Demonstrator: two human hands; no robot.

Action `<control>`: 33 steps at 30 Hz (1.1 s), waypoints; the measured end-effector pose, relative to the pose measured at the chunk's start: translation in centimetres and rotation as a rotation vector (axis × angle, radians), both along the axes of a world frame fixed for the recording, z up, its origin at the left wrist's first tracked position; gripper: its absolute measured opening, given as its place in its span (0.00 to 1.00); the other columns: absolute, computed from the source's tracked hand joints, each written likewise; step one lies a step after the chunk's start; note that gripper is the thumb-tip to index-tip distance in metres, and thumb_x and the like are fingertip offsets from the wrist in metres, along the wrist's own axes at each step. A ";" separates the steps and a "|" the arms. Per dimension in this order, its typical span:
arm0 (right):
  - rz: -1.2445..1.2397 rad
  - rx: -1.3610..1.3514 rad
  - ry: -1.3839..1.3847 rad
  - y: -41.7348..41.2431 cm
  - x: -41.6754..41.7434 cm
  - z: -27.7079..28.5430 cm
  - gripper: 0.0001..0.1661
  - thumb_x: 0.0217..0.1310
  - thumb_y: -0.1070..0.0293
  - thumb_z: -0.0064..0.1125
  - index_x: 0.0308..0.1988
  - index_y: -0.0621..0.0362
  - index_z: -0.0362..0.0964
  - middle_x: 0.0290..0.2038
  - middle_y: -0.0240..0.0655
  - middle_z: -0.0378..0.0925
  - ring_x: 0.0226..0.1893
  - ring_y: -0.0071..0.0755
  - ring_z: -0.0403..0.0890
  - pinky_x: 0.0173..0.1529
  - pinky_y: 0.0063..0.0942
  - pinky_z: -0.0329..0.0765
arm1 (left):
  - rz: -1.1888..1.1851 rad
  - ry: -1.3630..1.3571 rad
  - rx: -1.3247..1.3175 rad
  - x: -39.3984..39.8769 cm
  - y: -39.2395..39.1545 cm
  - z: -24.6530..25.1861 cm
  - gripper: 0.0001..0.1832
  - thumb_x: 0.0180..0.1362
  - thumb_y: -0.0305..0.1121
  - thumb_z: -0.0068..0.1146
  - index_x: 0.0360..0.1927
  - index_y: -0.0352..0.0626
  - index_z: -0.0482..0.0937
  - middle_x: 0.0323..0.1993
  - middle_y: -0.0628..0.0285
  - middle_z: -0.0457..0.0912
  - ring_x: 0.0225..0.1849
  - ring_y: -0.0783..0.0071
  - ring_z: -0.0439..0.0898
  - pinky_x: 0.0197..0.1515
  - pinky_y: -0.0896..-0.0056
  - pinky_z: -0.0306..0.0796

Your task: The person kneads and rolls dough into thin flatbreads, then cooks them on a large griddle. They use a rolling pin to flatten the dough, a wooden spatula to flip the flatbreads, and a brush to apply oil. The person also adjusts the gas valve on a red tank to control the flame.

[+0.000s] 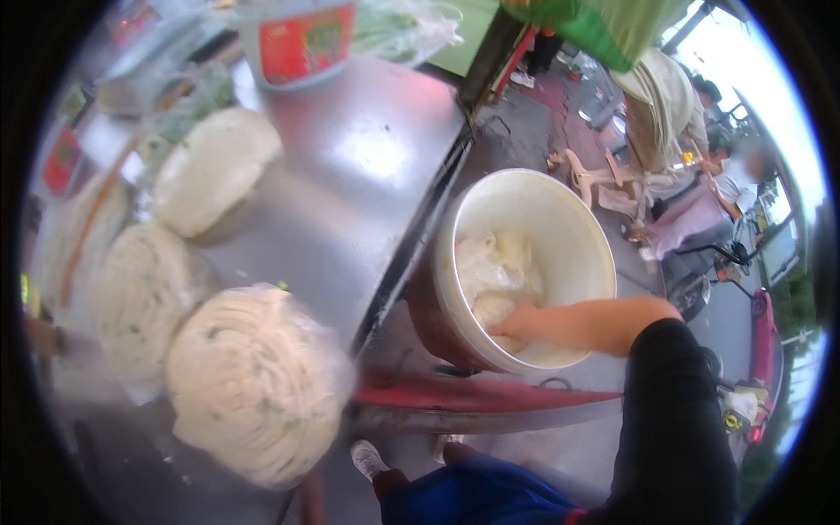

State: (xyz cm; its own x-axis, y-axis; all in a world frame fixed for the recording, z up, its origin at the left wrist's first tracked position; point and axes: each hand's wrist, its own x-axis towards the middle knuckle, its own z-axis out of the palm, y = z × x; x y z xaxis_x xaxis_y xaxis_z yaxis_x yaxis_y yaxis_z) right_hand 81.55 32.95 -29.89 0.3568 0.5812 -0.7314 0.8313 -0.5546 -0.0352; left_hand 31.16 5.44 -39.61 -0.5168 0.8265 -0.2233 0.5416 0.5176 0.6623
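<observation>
My right hand [517, 326] reaches down into a deep white-walled bucket [571, 243]. Its fingers touch pale dough [492, 308] at the bottom, though blur hides whether they grip it. Beside the dough, crumpled clear plastic [482, 262] lies in the bucket. My left hand is out of view. On the metal counter [328, 177] to the left sits a large round of coiled, layered dough [256, 387] with green flecks, partly wrapped in clear plastic. Behind it are a second flecked round [141, 302] and a smoother pale dough piece [216, 170].
A white tub with a red label [305, 42] stands at the counter's back, near bagged greens [400, 29]. A red bar [485, 390] runs below the bucket. To the right are a plastic chair [597, 174], seated people [709, 210] and a red vehicle [763, 354].
</observation>
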 end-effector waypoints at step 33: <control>0.800 -0.145 1.339 -25.5 -43.9 50.6 0.27 0.65 0.63 0.68 0.60 0.63 0.74 0.49 0.35 0.84 0.46 0.27 0.83 0.53 0.29 0.80 | 0.061 -1.757 0.354 -10.4 -17.9 48.8 0.39 0.60 0.38 0.63 0.73 0.35 0.60 0.65 0.51 0.74 0.63 0.57 0.77 0.65 0.53 0.72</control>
State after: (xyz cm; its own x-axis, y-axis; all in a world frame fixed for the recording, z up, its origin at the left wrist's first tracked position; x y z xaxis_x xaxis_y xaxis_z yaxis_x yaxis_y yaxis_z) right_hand 37.63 7.47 20.70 -0.9288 0.1938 -0.3160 0.3092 -0.0649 -0.9488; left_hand 20.78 -12.44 9.24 0.0786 0.9429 -0.3236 -0.8606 0.2280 0.4553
